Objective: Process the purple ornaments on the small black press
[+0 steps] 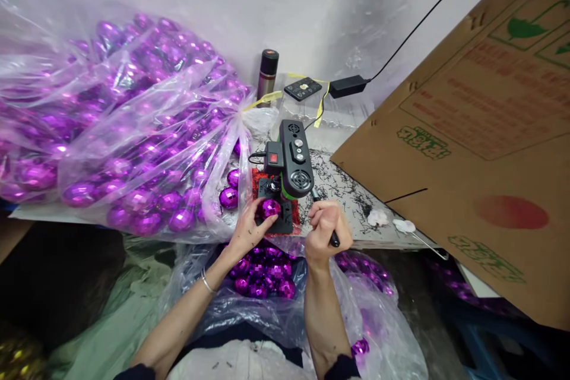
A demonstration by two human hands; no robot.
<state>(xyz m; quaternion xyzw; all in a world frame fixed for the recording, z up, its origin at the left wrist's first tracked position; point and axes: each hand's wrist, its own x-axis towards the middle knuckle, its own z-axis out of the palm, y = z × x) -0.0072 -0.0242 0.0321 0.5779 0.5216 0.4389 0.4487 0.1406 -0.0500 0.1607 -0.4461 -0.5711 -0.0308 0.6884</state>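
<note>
A shiny purple ball is pinched between the thumb and fingers of my left hand, at the front of a black machine with round vents and a red switch. My right hand is wrapped round the black-ended lever on the machine's right side. The machine's base plate lies on a red mat. Two loose purple balls sit left of the base, beside the plastic bag's edge.
A big clear bag of purple balls fills the left. Behind stand a dark bottle, a black panel and a power adapter. A cardboard box leans at right. More balls lie in plastic below the table edge.
</note>
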